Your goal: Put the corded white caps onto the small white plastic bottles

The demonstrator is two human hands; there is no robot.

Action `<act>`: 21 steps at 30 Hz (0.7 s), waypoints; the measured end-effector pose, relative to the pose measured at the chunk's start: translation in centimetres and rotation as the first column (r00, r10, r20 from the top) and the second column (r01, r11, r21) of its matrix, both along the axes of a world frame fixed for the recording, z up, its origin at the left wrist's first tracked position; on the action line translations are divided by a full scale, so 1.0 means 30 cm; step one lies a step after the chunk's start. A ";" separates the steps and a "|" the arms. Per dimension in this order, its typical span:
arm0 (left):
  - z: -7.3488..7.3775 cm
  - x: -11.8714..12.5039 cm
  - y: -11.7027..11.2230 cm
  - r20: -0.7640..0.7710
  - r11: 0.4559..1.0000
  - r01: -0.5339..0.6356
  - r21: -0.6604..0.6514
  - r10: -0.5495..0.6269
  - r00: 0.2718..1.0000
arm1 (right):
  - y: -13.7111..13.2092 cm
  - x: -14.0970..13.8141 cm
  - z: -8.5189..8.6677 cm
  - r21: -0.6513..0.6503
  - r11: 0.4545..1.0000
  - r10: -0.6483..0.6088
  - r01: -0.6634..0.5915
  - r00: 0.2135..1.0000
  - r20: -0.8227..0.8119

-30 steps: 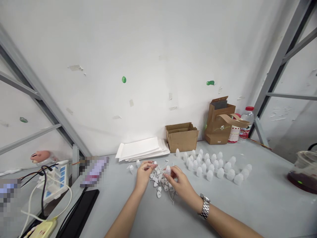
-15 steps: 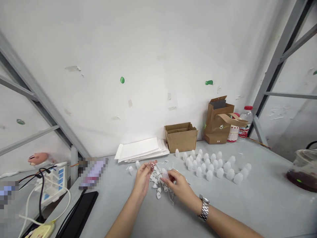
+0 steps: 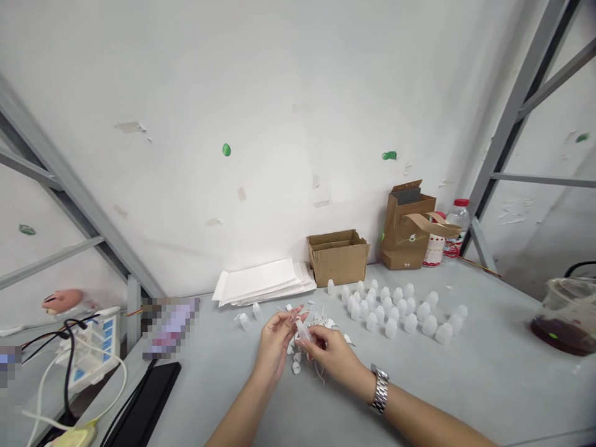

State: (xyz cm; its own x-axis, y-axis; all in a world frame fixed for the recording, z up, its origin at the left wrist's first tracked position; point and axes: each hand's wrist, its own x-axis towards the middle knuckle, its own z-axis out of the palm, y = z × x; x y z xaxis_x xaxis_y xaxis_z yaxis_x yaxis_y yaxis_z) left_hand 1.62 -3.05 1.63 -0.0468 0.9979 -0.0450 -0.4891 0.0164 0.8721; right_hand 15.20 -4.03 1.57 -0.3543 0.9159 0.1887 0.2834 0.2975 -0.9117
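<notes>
In the head view, my right hand (image 3: 331, 349) is closed around a small translucent white bottle (image 3: 304, 333), tilted with its top toward my left hand. My left hand (image 3: 274, 344) pinches a small white cap at the bottle's mouth; the fingertips mostly hide it. Below and behind both hands lies a heap of loose white caps with thin cords (image 3: 297, 361). Two small bottles, the nearer one with a corded cap (image 3: 244, 321), stand left of my left hand. Several similar bottles (image 3: 391, 328) without visible cords stand upright in a group to the right.
White envelopes (image 3: 261, 280) and an open cardboard box (image 3: 339, 264) sit against the wall. Farther right are a brown paper bag (image 3: 405, 239), a red-capped bottle (image 3: 459, 220) and a jug of dark liquid (image 3: 561, 323). A power strip (image 3: 100, 347) and black slab (image 3: 144, 403) are at left.
The bottle in my right hand has moved left and tilted, and its top now meets the fingertips of my left hand. The whole view has shifted slightly.
</notes>
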 end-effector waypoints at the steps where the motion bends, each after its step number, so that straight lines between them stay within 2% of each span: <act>1: 0.001 0.001 -0.002 -0.015 1.000 0.006 0.007 -0.006 1.000 | 0.000 0.000 0.003 -0.009 1.000 -0.009 0.009 1.000 -0.008; 5: 0.006 0.000 -0.006 -0.054 0.999 0.033 0.027 -0.032 0.998 | 0.003 0.001 0.006 -0.029 0.999 -0.046 0.046 0.999 -0.011; 11: 0.015 0.004 -0.010 -0.021 0.998 0.056 0.020 -0.055 0.998 | 0.010 0.002 -0.014 0.044 0.992 -0.119 0.117 0.992 0.040; 16: 0.025 0.003 -0.013 0.060 0.994 0.098 -0.049 -0.095 0.994 | 0.004 0.008 0.002 0.071 0.993 -0.091 0.090 0.996 0.009; 21: 0.022 -0.008 -0.011 0.083 0.983 0.179 -0.041 -0.176 0.981 | 0.003 0.009 0.015 0.042 0.994 -0.097 0.096 0.995 0.022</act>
